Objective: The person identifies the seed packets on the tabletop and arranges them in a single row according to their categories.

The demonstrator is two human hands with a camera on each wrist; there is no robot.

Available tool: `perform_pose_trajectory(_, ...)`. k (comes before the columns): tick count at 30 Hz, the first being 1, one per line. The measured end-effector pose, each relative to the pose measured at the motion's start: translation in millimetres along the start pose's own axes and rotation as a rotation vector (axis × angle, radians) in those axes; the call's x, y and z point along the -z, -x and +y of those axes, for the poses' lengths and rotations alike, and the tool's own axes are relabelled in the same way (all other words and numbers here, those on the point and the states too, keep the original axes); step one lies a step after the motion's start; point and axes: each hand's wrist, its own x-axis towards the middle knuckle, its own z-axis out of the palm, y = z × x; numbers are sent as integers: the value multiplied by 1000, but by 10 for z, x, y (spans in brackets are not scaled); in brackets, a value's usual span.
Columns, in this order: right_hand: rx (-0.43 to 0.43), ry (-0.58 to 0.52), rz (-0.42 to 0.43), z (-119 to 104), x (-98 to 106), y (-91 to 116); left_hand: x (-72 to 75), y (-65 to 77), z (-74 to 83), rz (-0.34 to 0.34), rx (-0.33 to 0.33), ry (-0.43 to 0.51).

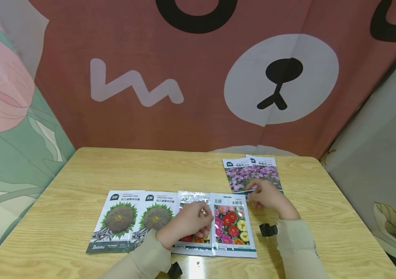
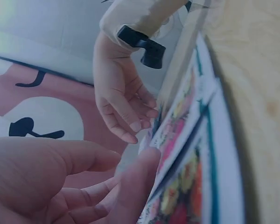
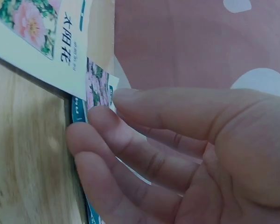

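Note:
Four seed packets form a row on the table. Two at the left are sunflower seed packets (image 1: 119, 217); the other two show bright mixed flowers, the rightmost flower seed packet (image 1: 233, 226) lying in full view. My left hand (image 1: 191, 221) is over the other flower packet (image 1: 192, 197) and covers its middle. Its thumb and fingers stand apart with nothing between them in the left wrist view. At the near edge of two overlapping purple-flower seed packets (image 1: 238, 176) is my right hand (image 1: 266, 195), fingers loosely bent, its fingertips (image 3: 105, 119) right at them and gripping nothing.
The wooden table (image 1: 149, 170) ends at a reddish-brown cloth backdrop (image 1: 131, 124) with a cartoon bear face. Patterned curtains (image 1: 376, 155) hang at the sides. A small black device (image 1: 268, 229) sits at the right sleeve, another (image 1: 174, 270) at the left.

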Motion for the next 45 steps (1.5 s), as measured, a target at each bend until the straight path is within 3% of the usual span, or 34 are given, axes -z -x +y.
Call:
perform_pose_trajectory(12,-1,12,99,-66,50,-23,114,-32,251,57,-61,-178)
perform_pose_trajectory(17,-1,54,162,-74,68,-57,170,-125,333,89,-106,-183)
perform_pose_trajectory(21,13,81,222,-44,91,-49,184,-269,335,102,-118,-68)
perform_pose_trajectory(29,-1,85,271,70,156,23,69,-561,271,68,-8,384)
perform_pose_trajectory(34,-16,83,265,104,157,-8,45,-677,279,101,49,530)
perform_pose_trajectory(40,-100,91,257,171,177,-27,-20,-799,308,135,115,653)
perform_pose_trajectory(45,-157,111,255,228,196,-58,-66,-873,306,109,129,764)
